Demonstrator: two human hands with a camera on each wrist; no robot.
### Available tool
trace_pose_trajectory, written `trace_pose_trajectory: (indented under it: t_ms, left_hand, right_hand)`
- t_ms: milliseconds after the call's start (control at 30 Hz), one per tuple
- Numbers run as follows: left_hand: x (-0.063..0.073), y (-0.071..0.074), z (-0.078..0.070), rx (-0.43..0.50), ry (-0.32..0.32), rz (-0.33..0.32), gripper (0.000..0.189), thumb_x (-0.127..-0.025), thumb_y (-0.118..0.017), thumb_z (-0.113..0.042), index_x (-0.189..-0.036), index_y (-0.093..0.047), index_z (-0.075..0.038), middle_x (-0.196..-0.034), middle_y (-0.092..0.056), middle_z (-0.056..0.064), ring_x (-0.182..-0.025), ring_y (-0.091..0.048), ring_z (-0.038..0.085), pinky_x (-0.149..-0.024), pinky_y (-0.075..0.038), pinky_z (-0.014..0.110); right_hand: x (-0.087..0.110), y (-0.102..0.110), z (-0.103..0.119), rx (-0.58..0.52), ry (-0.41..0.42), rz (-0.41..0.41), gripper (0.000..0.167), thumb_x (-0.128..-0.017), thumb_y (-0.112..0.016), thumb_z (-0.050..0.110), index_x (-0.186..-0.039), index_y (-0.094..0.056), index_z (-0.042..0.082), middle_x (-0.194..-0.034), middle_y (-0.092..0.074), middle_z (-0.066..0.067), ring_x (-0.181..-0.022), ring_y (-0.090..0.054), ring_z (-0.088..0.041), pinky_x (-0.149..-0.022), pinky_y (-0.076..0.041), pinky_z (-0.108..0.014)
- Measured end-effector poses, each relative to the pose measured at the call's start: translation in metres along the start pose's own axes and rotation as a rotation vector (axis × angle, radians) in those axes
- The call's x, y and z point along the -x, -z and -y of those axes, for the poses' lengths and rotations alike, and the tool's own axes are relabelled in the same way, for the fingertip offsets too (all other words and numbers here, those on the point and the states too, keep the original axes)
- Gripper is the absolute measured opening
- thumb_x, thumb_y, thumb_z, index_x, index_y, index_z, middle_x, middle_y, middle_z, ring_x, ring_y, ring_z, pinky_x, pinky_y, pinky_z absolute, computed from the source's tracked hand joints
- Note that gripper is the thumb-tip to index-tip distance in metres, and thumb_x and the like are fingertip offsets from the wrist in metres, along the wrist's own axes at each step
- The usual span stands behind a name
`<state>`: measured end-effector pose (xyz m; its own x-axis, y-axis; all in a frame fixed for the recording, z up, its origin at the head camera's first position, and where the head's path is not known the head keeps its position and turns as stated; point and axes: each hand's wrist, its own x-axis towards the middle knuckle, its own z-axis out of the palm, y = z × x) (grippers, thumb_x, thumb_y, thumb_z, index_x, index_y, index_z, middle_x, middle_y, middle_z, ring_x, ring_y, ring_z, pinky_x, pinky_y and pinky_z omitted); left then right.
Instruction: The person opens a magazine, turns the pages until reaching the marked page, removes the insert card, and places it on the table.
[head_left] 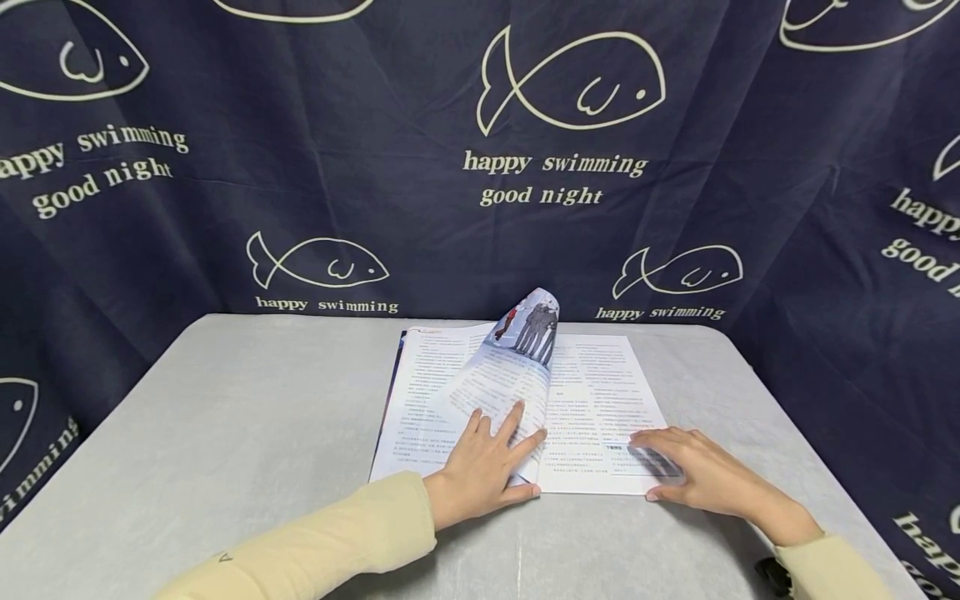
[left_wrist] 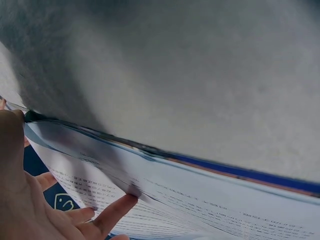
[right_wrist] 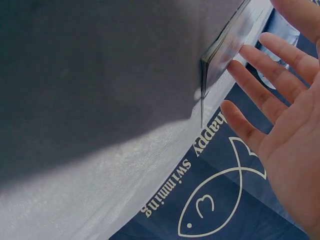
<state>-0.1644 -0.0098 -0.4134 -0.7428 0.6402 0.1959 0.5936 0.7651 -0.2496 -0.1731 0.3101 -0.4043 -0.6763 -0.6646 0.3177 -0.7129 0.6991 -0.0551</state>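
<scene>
An open magazine with printed text lies on the table. One of its pages, with a picture of several figures near its top, stands half-turned and curls over the left side. My left hand presses on that page with its fingers spread, its thumb by the bottom edge near the spine. In the left wrist view the left fingers touch the paper. At the lower right corner of the right-hand page is my right hand. Its fingers are extended in the right wrist view, where the magazine corner shows beside them.
Around the magazine spreads a light grey tabletop. A dark blue curtain with fish drawings and lettering hangs behind the table and on both sides. Near the right sleeve is a small black object.
</scene>
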Motion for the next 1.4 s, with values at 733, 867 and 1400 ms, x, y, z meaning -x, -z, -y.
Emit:
trace_pose_trajectory:
  t_ms: [733,867,1400]
  left_hand:
    - [-0.0018,-0.0009,0.0032,-0.002,-0.03,-0.04,0.071,-0.082,-0.036,-0.071,-0.132,-0.041,-0.02,-0.146,-0.032,0.008,-0.131,-0.037,0.027,-0.1,-0.036,0.043]
    - [-0.0018,-0.0013,0.0044,-0.002,-0.06,-0.061,0.072,-0.082,-0.036,-0.07,-0.129,-0.042,-0.016,-0.144,-0.035,0.006,-0.132,-0.036,0.024,-0.102,-0.035,0.041]
    - [-0.0021,-0.0034,0.004,0.019,-0.084,-0.079,0.062,-0.083,-0.038,-0.068,-0.127,-0.047,-0.027,-0.134,-0.042,0.011,-0.123,-0.043,0.028,-0.101,-0.034,0.044]
  right_hand:
    - [-0.0006,0.0039,-0.0019,0.001,0.031,-0.008,0.056,-0.058,-0.081,0.032,-0.107,-0.063,0.011,-0.107,-0.065,0.003,-0.095,-0.059,-0.017,-0.077,-0.043,-0.036]
    - [-0.0009,0.0049,-0.0027,-0.005,0.042,-0.014,0.054,-0.059,-0.081,0.032,-0.106,-0.064,0.011,-0.105,-0.065,0.004,-0.093,-0.06,-0.015,-0.077,-0.044,-0.035]
    - [-0.0026,0.0041,-0.002,-0.039,0.068,-0.052,0.045,-0.058,-0.08,0.024,-0.098,-0.066,0.011,-0.095,-0.066,0.008,-0.085,-0.06,-0.008,-0.077,-0.038,-0.021]
